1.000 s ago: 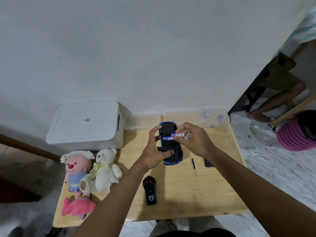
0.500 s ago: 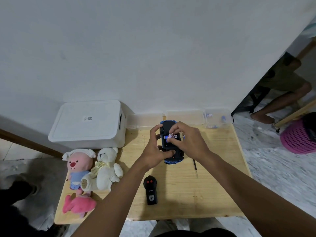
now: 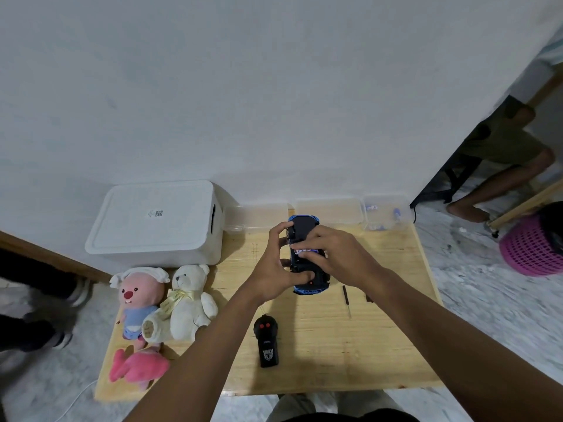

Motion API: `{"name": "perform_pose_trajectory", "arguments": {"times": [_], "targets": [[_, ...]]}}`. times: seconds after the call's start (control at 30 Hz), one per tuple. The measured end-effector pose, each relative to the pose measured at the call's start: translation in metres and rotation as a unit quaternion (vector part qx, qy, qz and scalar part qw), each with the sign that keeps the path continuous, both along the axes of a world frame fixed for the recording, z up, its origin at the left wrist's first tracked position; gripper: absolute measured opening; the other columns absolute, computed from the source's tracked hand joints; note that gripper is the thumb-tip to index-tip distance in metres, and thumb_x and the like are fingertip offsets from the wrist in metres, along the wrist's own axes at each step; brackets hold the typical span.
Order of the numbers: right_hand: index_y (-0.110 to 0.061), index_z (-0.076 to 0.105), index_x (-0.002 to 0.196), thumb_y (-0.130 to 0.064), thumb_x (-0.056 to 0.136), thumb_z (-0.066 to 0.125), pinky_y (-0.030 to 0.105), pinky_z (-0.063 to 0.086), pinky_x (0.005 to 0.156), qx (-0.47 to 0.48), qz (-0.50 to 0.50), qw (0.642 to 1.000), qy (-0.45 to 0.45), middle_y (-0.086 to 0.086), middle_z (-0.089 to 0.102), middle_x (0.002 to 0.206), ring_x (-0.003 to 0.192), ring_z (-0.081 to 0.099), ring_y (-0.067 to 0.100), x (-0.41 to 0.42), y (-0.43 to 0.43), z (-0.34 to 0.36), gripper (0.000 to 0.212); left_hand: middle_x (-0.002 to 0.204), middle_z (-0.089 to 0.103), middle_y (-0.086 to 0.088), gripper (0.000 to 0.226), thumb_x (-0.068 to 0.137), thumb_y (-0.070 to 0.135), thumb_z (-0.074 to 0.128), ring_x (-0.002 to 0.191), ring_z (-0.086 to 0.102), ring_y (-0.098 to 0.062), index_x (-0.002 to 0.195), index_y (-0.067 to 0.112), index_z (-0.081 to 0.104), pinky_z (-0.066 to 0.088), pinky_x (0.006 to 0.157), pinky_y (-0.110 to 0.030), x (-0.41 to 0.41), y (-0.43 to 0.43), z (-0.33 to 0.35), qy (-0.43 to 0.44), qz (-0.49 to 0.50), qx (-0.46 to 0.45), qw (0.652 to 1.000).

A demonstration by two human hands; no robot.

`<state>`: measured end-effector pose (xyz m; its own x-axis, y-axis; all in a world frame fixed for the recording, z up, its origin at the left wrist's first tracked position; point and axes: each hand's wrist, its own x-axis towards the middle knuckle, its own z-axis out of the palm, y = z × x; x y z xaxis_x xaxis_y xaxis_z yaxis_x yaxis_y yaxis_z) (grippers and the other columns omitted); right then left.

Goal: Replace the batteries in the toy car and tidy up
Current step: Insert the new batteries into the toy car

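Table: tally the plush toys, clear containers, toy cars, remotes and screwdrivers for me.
Plush toys: 3, pink-faced doll, white bear, pink plush
Clear containers: 3, left container, middle container, right container
Toy car: 1
Remote: 1
Screwdriver: 1
Total: 9

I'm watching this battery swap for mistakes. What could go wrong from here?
The battery, pinched by the right hand over the upturned toy car, could seat skewed or reversed; its ends are hidden. The right forearm passes beside the screwdriver and might sweep it off the table.
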<state>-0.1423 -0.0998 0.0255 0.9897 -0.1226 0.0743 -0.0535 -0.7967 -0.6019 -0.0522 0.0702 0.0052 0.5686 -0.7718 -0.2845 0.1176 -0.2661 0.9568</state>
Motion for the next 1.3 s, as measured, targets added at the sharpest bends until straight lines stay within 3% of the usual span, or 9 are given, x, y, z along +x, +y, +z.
{"name": "perform_pose_trajectory", "arguments": {"times": [0.13,0.27,0.5,0.6,0.67,0.8,1.0,1.2,1.3], "targets": [[-0.035,0.077,0.106,-0.034,0.09,0.073,0.035,0.054,0.074,0.017,-0.012,1.0,-0.006,-0.014,0.07,0.094,0.083,0.064,0.005,0.001,-0.002,0.0,0.017,0.14,0.052,0.01,0.102,0.074,0.0,0.086,0.129,0.058,-0.022,0.147,0.045,0.03,0.055,0.104,-0.045,-0.003,0.0,0.0,-0.008,0.0,0.009,1.0],[-0.032,0.076,0.089,-0.033,0.085,0.077,0.039,0.054,0.066,0.0,-0.029,0.999,-0.018,-0.013,0.069,0.084,0.075,0.063,0.007,-0.004,-0.003,0.002,0.004,0.14,0.052,0.007,0.102,0.075,-0.001,0.085,0.128,0.058,-0.014,0.148,0.043,0.03,0.056,0.104,-0.044,-0.006,-0.001,0.001,-0.019,0.001,0.003,1.0],[-0.039,0.076,0.102,-0.043,0.092,0.067,0.031,0.049,0.065,-0.065,-0.041,0.996,0.048,-0.011,0.064,0.089,0.082,0.061,0.011,-0.007,-0.003,0.017,0.014,0.143,0.051,0.002,0.101,0.077,-0.004,0.084,0.117,0.062,0.0,0.149,0.042,0.029,0.058,0.101,-0.04,-0.007,-0.001,0.004,-0.015,0.002,-0.01,1.0],[-0.031,0.069,0.101,-0.023,0.088,0.065,0.028,0.047,0.062,0.057,-0.073,0.993,0.077,-0.003,0.06,0.072,0.066,0.056,0.009,-0.006,-0.002,0.028,0.016,0.144,0.051,0.004,0.102,0.077,-0.005,0.083,0.13,0.054,-0.009,0.15,0.042,0.03,0.057,0.102,-0.041,-0.01,-0.001,0.005,-0.017,-0.008,-0.018,1.0],[-0.023,0.059,0.112,-0.012,0.095,0.054,0.021,0.045,0.06,0.165,-0.102,0.976,0.096,0.003,0.063,0.085,0.07,0.057,0.009,-0.007,-0.004,0.032,0.021,0.145,0.051,0.008,0.1,0.079,-0.008,0.081,0.135,0.048,-0.009,0.151,0.041,0.032,0.056,0.102,-0.037,-0.011,-0.001,0.005,-0.028,-0.013,-0.024,0.999],[-0.021,0.046,0.139,0.004,0.098,0.044,0.013,0.046,0.07,0.161,-0.06,0.975,0.142,0.002,0.062,0.114,0.096,0.061,0.015,-0.016,-0.013,0.033,0.048,0.145,0.051,0.01,0.095,0.081,-0.008,0.079,0.126,0.054,0.001,0.152,0.04,0.037,0.055,0.103,-0.036,-0.015,0.004,0.004,-0.029,-0.012,-0.018,0.999],[-0.023,0.059,0.114,-0.01,0.086,0.079,0.023,0.058,0.08,0.257,-0.113,0.954,0.105,-0.001,0.073,0.112,0.097,0.071,0.007,-0.031,-0.014,0.021,0.037,0.142,0.049,0.002,0.1,0.077,-0.005,0.083,0.115,0.066,-0.013,0.15,0.045,0.037,0.06,0.097,-0.041,-0.019,0.008,0.0,-0.009,-0.004,-0.007,1.0],[-0.029,0.079,0.1,-0.019,0.087,0.078,0.01,0.047,0.07,0.216,-0.169,0.959,0.073,-0.009,0.066,0.104,0.078,0.063,-0.001,-0.035,-0.001,0.017,0.016,0.142,0.047,0.001,0.097,0.075,-0.005,0.084,0.101,0.074,-0.023,0.145,0.046,0.04,0.063,0.088,-0.042,-0.018,0.007,0.003,0.001,0.001,0.0,1.0],[-0.034,0.079,0.099,-0.024,0.078,0.086,0.02,0.051,0.072,0.224,-0.194,0.952,0.076,-0.006,0.068,0.097,0.074,0.063,0.005,-0.037,0.002,0.014,0.023,0.142,0.048,0.003,0.098,0.075,-0.005,0.085,0.104,0.073,-0.02,0.146,0.044,0.038,0.063,0.087,-0.038,-0.017,0.006,0.004,0.001,-0.004,-0.003,1.0]]}}
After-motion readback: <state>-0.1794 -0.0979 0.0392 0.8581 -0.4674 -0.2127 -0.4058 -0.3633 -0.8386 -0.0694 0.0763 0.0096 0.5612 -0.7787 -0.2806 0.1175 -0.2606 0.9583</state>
